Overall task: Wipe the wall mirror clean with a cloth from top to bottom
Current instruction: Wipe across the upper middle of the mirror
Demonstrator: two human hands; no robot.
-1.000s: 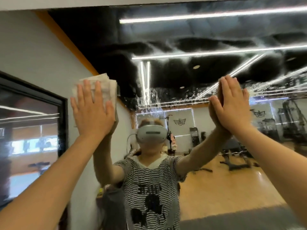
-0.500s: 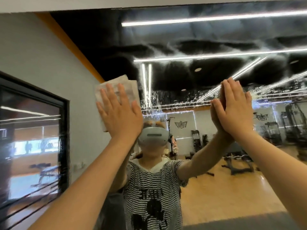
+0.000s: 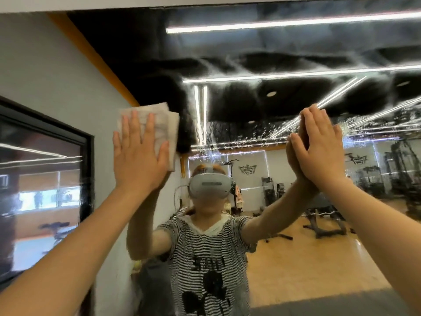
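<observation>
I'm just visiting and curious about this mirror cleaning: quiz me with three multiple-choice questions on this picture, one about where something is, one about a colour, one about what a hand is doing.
1. Where is the cloth?
A. Draped over the right forearm
B. Between the left hand and the mirror
C. Lying on the floor

2. What colour is the cloth?
A. Dark blue
B. Bright red
C. Whitish

3. What is the right hand doing?
A. Resting flat and bare against the glass
B. Holding a spray bottle
C. Gripping a second cloth

Answers:
1. B, since the left hand presses it flat against the mirror with straight fingers.
2. C, as its folded layers look pale and off-white above the fingers.
3. A, because its open palm meets its own reflection and nothing is in it.
</observation>
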